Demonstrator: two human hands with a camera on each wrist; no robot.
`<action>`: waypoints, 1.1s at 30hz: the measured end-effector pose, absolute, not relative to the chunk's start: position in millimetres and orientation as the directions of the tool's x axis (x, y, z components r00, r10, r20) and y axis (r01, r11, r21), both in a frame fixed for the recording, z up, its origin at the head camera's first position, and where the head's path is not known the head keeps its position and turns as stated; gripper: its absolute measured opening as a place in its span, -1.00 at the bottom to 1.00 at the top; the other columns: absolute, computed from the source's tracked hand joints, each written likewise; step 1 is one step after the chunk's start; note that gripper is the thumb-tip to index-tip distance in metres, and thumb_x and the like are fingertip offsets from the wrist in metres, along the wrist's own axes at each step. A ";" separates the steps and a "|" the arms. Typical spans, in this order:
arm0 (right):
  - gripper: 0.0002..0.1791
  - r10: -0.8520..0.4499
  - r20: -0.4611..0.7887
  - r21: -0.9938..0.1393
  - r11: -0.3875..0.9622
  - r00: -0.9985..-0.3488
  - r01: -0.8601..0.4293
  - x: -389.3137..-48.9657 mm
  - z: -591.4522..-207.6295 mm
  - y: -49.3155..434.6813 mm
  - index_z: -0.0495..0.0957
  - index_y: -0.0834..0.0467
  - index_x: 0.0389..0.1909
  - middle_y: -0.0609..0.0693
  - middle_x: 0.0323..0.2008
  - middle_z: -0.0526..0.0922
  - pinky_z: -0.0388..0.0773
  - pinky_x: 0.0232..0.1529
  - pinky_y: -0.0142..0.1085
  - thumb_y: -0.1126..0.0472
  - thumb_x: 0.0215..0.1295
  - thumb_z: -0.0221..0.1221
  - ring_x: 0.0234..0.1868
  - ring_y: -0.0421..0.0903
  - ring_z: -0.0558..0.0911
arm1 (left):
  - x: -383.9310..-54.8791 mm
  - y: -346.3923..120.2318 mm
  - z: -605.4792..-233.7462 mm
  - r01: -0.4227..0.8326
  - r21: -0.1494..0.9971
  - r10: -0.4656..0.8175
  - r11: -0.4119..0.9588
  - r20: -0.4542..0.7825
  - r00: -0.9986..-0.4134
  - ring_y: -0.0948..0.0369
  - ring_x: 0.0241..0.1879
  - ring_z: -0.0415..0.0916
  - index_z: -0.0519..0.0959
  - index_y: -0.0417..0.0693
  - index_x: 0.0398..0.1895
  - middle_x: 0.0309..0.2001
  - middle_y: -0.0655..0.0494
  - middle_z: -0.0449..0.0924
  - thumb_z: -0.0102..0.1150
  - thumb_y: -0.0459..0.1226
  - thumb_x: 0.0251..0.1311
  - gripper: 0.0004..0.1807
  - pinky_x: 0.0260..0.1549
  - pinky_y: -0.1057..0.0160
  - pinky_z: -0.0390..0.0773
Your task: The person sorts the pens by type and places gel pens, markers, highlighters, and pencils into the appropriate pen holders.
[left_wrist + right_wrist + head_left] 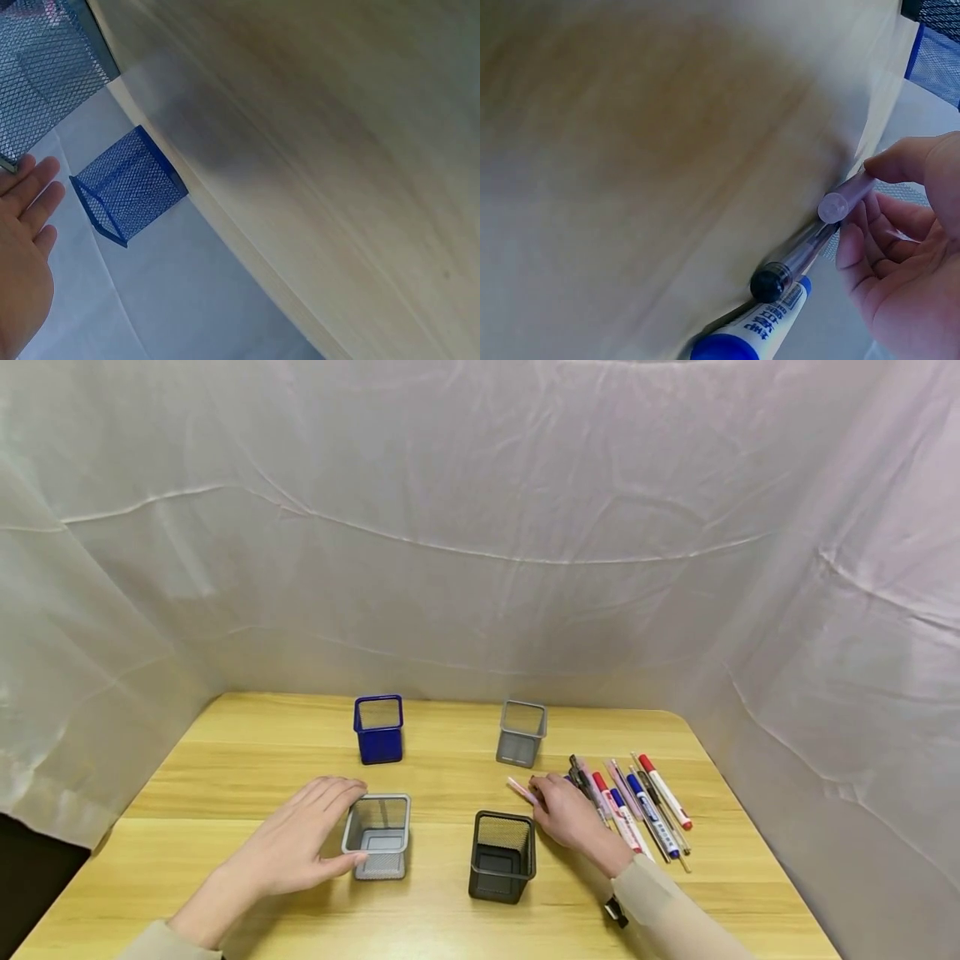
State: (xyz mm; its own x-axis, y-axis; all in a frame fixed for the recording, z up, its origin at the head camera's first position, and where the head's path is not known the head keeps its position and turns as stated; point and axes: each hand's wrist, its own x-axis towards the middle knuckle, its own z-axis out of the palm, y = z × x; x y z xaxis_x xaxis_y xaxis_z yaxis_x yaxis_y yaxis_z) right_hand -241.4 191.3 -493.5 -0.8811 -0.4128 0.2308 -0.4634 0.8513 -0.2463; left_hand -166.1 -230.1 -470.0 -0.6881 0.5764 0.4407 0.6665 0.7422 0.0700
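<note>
Wooden tabletop (446, 777) beneath, the right hand (568, 814) pinches a pink pen (521, 789) slanting away leftward, left hand (300, 842) uncurled.

Behind the wood-grained table (442, 781), with its rounded far corners, I see pale, wrinkled cloth (480, 527) hanging, and it flanks the table left and right too. Past the table's left edge, below the cloth's hem, sits a dark patch (33, 877).

Room lies between the front silver holder (382, 866) and black holder (497, 885); pens (651, 814) crowd the right hand (566, 814).
</note>
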 end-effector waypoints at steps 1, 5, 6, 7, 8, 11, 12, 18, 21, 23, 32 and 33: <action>-0.64 -0.412 0.236 -0.248 0.850 -0.880 -0.465 -240.8 -493.5 191.7 0.65 0.35 0.04 0.05 -0.29 0.61 0.68 -0.24 -0.10 0.38 0.20 0.33 -0.32 -0.06 0.58 | -166.2 -230.0 -469.9 0.668 0.070 0.578 0.741 0.440 -0.687 0.00 0.33 0.43 0.45 -0.23 0.38 0.31 -0.07 0.52 0.35 0.26 0.18 -0.08 0.42 -0.11 0.34; -0.61 -0.407 0.258 -0.253 0.846 -0.876 -0.468 -239.2 -494.9 193.6 0.64 0.36 0.08 0.09 -0.23 0.64 0.71 -0.17 -0.06 0.37 0.22 0.34 -0.26 0.00 0.62 | -167.3 -230.3 -470.2 0.674 0.070 0.582 0.735 0.444 -0.681 0.00 0.32 0.43 0.46 -0.24 0.37 0.30 -0.07 0.53 0.30 0.28 0.21 -0.09 0.42 -0.12 0.35; -0.60 -0.405 0.263 -0.254 0.847 -0.876 -0.468 -238.8 -494.9 194.0 0.64 0.35 0.09 0.10 -0.21 0.64 0.71 -0.14 -0.05 0.36 0.22 0.35 -0.24 0.02 0.64 | -167.5 -230.5 -470.3 0.675 0.069 0.583 0.735 0.445 -0.680 0.01 0.32 0.43 0.46 -0.24 0.37 0.30 -0.07 0.53 0.29 0.28 0.22 -0.09 0.42 -0.11 0.34; -0.60 -0.403 0.267 -0.255 0.847 -0.875 -0.467 -238.4 -494.8 194.2 0.63 0.35 0.10 0.11 -0.19 0.65 0.72 -0.12 -0.04 0.36 0.23 0.35 -0.21 0.03 0.64 | -167.7 -230.6 -470.5 0.676 0.066 0.584 0.734 0.446 -0.678 0.01 0.32 0.43 0.46 -0.24 0.37 0.30 -0.06 0.53 0.28 0.29 0.22 -0.09 0.42 -0.11 0.34; -0.60 -0.400 0.271 -0.253 0.848 -0.876 -0.466 -238.0 -494.4 194.3 0.64 0.34 0.10 0.11 -0.18 0.65 0.72 -0.11 -0.04 0.35 0.24 0.36 -0.20 0.04 0.65 | -168.0 -230.6 -470.6 0.677 0.067 0.584 0.733 0.446 -0.678 0.02 0.32 0.43 0.46 -0.24 0.37 0.30 -0.06 0.53 0.28 0.29 0.22 -0.09 0.42 -0.10 0.34; -0.62 -0.389 0.283 -0.255 0.851 -0.877 -0.460 -237.1 -492.2 194.4 0.65 0.32 0.10 0.11 -0.15 0.65 0.72 -0.09 -0.03 0.31 0.28 0.36 -0.18 0.05 0.65 | -168.5 -230.9 -470.6 0.678 0.064 0.586 0.732 0.449 -0.674 0.03 0.31 0.43 0.46 -0.24 0.36 0.29 -0.04 0.53 0.28 0.29 0.23 -0.10 0.41 -0.08 0.33; -0.63 -0.384 0.287 -0.257 0.852 -0.877 -0.457 -236.9 -491.4 194.3 0.66 0.31 0.09 0.11 -0.15 0.65 0.72 -0.10 -0.04 0.30 0.28 0.37 -0.18 0.04 0.65 | -168.5 -231.0 -470.5 0.680 0.062 0.587 0.731 0.451 -0.672 0.03 0.31 0.43 0.46 -0.24 0.35 0.28 -0.04 0.53 0.28 0.29 0.23 -0.10 0.41 -0.08 0.33; -0.64 -0.346 0.300 -0.300 0.851 -0.889 -0.432 -234.7 -485.5 194.4 0.67 0.26 0.08 0.03 -0.18 0.64 0.68 -0.21 -0.18 0.31 0.27 0.38 -0.27 -0.10 0.59 | -167.3 -230.0 -468.7 0.680 0.061 0.589 0.730 0.449 -0.672 -0.02 0.30 0.45 0.47 -0.25 0.35 0.28 -0.10 0.53 0.31 0.27 0.20 -0.09 0.40 -0.11 0.36; -0.60 -0.335 0.309 -0.333 0.838 -0.890 -0.432 -233.5 -481.2 194.5 0.66 0.27 0.10 0.01 -0.20 0.62 0.64 -0.30 -0.29 0.34 0.23 0.40 -0.32 -0.16 0.54 | -166.8 -229.5 -468.8 0.675 0.061 0.587 0.735 0.442 -0.678 -0.04 0.31 0.45 0.47 -0.25 0.35 0.29 -0.11 0.53 0.34 0.26 0.17 -0.08 0.40 -0.14 0.35; -0.60 -0.331 0.323 -0.350 0.829 -0.887 -0.437 -232.4 -477.8 194.5 0.66 0.28 0.10 0.00 -0.20 0.62 0.62 -0.33 -0.36 0.36 0.22 0.40 -0.34 -0.19 0.53 | -166.8 -229.4 -469.0 0.677 0.059 0.588 0.734 0.444 -0.676 -0.04 0.31 0.45 0.47 -0.25 0.35 0.29 -0.12 0.54 0.35 0.26 0.16 -0.08 0.40 -0.14 0.35; -0.65 -0.316 0.416 -0.370 0.797 -0.852 -0.477 -227.3 -463.1 192.9 0.65 0.25 0.07 -0.02 -0.16 0.62 0.70 -0.14 -0.19 0.36 0.25 0.36 -0.29 -0.16 0.59 | -167.4 -229.4 -468.5 0.689 0.050 0.596 0.723 0.458 -0.659 -0.06 0.30 0.46 0.47 -0.27 0.34 0.28 -0.15 0.54 0.33 0.26 0.18 -0.09 0.38 -0.16 0.38; -0.64 -0.313 0.424 -0.379 0.791 -0.850 -0.480 -226.5 -460.8 192.5 0.65 0.25 0.08 -0.02 -0.16 0.62 0.69 -0.16 -0.21 0.36 0.25 0.36 -0.28 -0.15 0.59 | -167.2 -229.4 -468.3 0.686 0.049 0.595 0.726 0.455 -0.662 -0.05 0.31 0.46 0.47 -0.27 0.35 0.29 -0.14 0.53 0.33 0.26 0.18 -0.09 0.40 -0.15 0.36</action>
State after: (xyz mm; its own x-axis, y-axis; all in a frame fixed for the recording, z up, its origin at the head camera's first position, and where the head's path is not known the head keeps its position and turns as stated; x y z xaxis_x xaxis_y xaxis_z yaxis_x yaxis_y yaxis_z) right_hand -226.5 192.5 -460.8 -0.8501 -0.3126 0.4238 -0.4799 0.7913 -0.3789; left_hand -167.2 -229.4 -468.3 -0.6625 0.5948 0.4553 0.6858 0.7262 0.0491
